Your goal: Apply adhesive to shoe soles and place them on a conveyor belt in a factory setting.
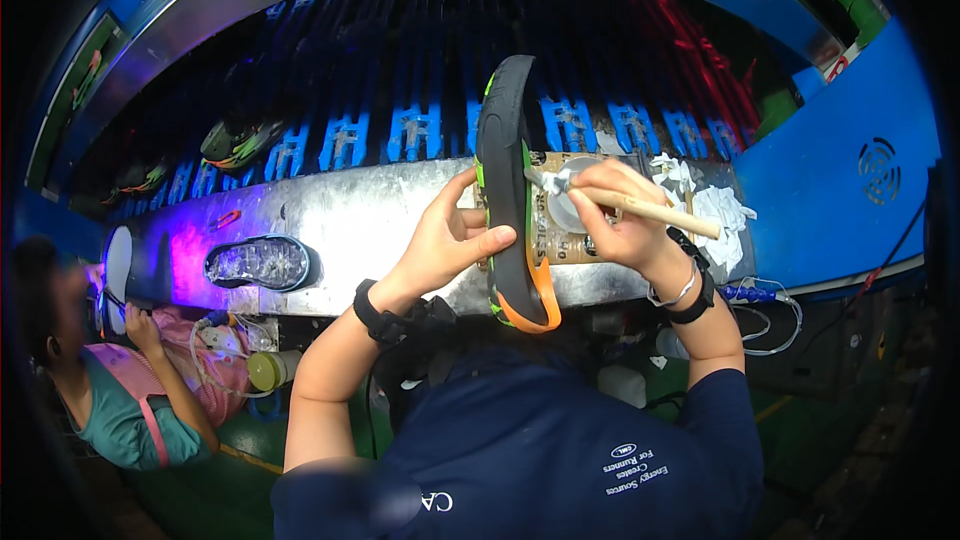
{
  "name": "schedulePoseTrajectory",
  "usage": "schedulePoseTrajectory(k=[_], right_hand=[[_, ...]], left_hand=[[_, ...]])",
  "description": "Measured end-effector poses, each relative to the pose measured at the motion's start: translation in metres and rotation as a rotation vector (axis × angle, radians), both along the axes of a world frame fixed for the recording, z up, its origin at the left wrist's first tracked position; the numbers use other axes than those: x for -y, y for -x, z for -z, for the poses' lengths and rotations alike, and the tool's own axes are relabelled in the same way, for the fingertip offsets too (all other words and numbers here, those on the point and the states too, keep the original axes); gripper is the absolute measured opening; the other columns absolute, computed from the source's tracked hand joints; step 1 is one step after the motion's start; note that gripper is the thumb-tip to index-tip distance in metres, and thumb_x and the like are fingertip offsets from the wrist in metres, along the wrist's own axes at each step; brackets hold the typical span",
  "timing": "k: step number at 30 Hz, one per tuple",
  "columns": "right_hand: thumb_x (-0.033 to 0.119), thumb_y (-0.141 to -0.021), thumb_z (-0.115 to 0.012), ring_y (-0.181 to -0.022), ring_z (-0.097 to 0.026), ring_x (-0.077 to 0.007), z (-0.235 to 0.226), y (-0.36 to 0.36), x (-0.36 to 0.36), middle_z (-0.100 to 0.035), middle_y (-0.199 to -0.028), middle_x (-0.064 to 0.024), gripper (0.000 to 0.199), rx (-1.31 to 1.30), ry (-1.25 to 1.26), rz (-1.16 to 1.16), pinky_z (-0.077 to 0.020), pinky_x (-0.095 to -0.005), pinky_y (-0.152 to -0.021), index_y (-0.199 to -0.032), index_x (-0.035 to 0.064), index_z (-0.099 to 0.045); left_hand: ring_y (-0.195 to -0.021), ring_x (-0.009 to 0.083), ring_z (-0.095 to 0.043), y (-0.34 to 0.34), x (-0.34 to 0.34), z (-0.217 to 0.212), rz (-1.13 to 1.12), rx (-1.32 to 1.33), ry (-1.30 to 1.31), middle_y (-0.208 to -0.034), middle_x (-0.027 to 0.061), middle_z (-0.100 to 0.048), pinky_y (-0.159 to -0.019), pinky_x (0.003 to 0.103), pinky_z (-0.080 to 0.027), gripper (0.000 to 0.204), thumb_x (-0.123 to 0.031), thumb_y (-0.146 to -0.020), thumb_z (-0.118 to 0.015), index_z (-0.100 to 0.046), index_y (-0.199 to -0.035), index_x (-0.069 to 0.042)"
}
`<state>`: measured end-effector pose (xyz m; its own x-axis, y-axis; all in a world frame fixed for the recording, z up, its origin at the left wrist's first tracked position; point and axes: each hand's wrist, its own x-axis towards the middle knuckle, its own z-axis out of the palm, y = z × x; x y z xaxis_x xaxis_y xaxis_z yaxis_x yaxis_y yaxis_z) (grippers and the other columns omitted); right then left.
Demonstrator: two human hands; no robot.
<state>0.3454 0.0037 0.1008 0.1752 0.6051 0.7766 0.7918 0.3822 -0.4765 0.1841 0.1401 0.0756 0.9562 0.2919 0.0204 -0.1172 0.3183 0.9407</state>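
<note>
My left hand (445, 240) grips a shoe sole (505, 195), which stands on its edge, black with green and orange trim. The thumb presses on its near side and the fingers go behind it. In my right hand (622, 215) is a brush (660, 213) with a pale wooden handle, fingers closed around it. Its tip is at the right edge of the sole; whether it touches cannot be told. Under the right hand a round whitish dish (566, 210), partly hidden, stands on a brown printed sheet (590, 248).
Crumpled white tissues (724, 225) lie right of the sheet. A dark oval sole-shaped piece (258, 263) and a small red tool (228, 219) rest on the metal bench (370, 200). Blue forked racks (415, 132) line its far side. At left, a co-worker's hand (142, 328) holds a pale sole.
</note>
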Motion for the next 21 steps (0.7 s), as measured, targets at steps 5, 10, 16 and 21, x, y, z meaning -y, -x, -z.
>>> schedulePoseTrajectory(k=[5,10,16,21], right_hand=[[-0.007,-0.066,-0.059,-0.06,-0.056,-0.0174,0.008,0.013,0.019,-0.058,-0.073,-0.0084,0.007,0.032,0.094,-0.056,-0.045,-0.0262,-0.052,-0.07,-0.0006,-0.057],[-0.005,-0.068,-0.058,-0.059,-0.055,-0.0153,0.01,0.022,0.034,-0.058,-0.074,-0.0079,0.005,-0.152,0.269,-0.111,-0.0438,-0.0224,-0.047,-0.071,-0.0006,-0.058],[-0.002,-0.071,-0.058,-0.044,-0.041,-0.0072,0.007,0.026,0.042,-0.054,-0.066,-0.0046,0.003,-0.279,0.465,-0.167,-0.0323,-0.0199,-0.04,-0.073,0.0012,-0.057],[-0.002,-0.073,-0.055,-0.044,-0.041,-0.0063,-0.003,0.008,0.069,-0.051,-0.064,-0.0039,0.005,-0.52,0.056,-0.063,-0.0314,-0.0181,-0.04,-0.078,-0.0007,-0.055]], left_hand=[[-0.091,0.0228,-0.057,-0.001,-0.001,0.0,-0.016,0.002,-0.032,-0.101,0.0226,-0.054,-0.077,0.03,-0.047,0.07,-0.006,-0.077,-0.061,-0.014,-0.128,0.005],[-0.09,0.0229,-0.057,-0.004,-0.004,0.0,-0.033,-0.009,-0.067,-0.1,0.023,-0.054,-0.077,0.03,-0.047,0.071,-0.007,-0.077,-0.061,-0.014,-0.129,0.005],[-0.088,0.0215,-0.057,-0.009,-0.009,-0.001,-0.032,-0.036,-0.089,-0.098,0.0223,-0.056,-0.072,0.028,-0.048,0.071,-0.009,-0.078,-0.061,-0.014,-0.128,0.005],[-0.069,0.0099,-0.055,-0.003,-0.017,-0.002,-0.07,-0.088,-0.189,-0.086,0.0119,-0.059,-0.056,0.02,-0.042,0.062,-0.019,-0.079,-0.059,-0.024,-0.126,0.002]])
